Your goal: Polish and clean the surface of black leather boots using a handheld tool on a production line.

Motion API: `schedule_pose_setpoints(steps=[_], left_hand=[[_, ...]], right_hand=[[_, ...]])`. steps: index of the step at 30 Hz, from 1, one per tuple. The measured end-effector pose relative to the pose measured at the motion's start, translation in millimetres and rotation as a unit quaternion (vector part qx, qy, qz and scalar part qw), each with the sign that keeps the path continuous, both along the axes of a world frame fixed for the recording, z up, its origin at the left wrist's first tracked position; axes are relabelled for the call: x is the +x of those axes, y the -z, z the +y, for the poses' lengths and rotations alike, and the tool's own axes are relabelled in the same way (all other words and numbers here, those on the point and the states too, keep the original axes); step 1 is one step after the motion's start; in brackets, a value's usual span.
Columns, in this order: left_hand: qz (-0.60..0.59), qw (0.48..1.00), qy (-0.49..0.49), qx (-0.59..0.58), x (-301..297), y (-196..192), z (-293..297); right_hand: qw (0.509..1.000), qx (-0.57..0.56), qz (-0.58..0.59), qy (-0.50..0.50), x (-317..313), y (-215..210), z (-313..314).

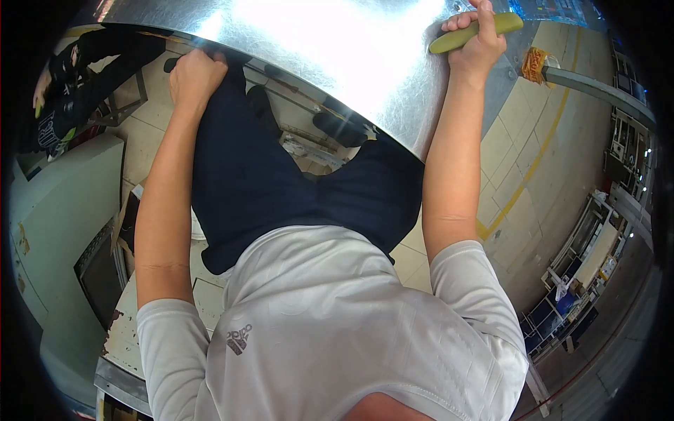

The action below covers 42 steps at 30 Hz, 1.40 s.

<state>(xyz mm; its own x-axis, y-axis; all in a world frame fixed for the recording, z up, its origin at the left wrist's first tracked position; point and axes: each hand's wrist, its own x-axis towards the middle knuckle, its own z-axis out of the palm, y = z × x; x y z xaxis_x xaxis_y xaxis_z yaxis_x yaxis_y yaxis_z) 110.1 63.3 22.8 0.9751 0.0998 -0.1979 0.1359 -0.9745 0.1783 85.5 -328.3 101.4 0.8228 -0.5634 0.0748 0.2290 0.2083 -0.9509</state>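
Observation:
My right hand [479,48] is closed around a long, smooth olive-green object [507,23] with rounded ends, over the right end of a shiny metal tabletop [337,49]. What kind of object it is cannot be made out. At the table's near edge, by my left knee, my left hand [197,76] is curled into a fist with its knuckles up. Its fingertips are hidden, so whether anything is in them does not show. Strong glare whitens much of the metal surface.
My legs in dark trousers [309,203] reach under the table. Another person [70,91] in dark clothes is at the far left. A grey rail [597,88] with an orange wrapping [535,64] stands beyond my right hand. Racks [579,274] line the right side.

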Motion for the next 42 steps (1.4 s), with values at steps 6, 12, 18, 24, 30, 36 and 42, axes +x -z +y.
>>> schedule_pose_setpoints(steps=[6,12,18,24,30,36,42], left_hand=[[-0.003,1.0,-0.008,-0.009,-5.6,-0.6,2.4],[-0.013,0.999,-0.004,-0.03,-6.8,5.2,0.5],[-0.057,0.998,0.01,-0.008,-4.1,-7.3,1.4],[-0.061,0.996,0.009,-0.061,-3.3,0.3,-4.1],[-0.082,0.995,0.008,-0.058,-12.9,-5.3,6.6],[-0.031,0.999,0.001,-0.019,-11.6,-7.1,-0.5],[-0.043,0.998,0.008,-0.046,-12.9,-15.5,0.5]], right_hand=[[1.0,0.013,0.007,0.001,-4.5,-0.6,3.5],[0.999,-0.016,-0.025,-0.046,1.4,23.8,-23.7],[1.0,0.026,-0.008,0.002,5.9,11.6,-7.3],[0.998,0.057,0.008,0.009,3.0,5.0,-8.1],[0.999,0.038,0.013,-0.01,0.0,-1.2,3.0],[0.999,0.046,0.015,-0.001,-4.6,2.4,-5.9],[0.999,0.025,-0.032,-0.01,-3.4,8.3,-8.3]])
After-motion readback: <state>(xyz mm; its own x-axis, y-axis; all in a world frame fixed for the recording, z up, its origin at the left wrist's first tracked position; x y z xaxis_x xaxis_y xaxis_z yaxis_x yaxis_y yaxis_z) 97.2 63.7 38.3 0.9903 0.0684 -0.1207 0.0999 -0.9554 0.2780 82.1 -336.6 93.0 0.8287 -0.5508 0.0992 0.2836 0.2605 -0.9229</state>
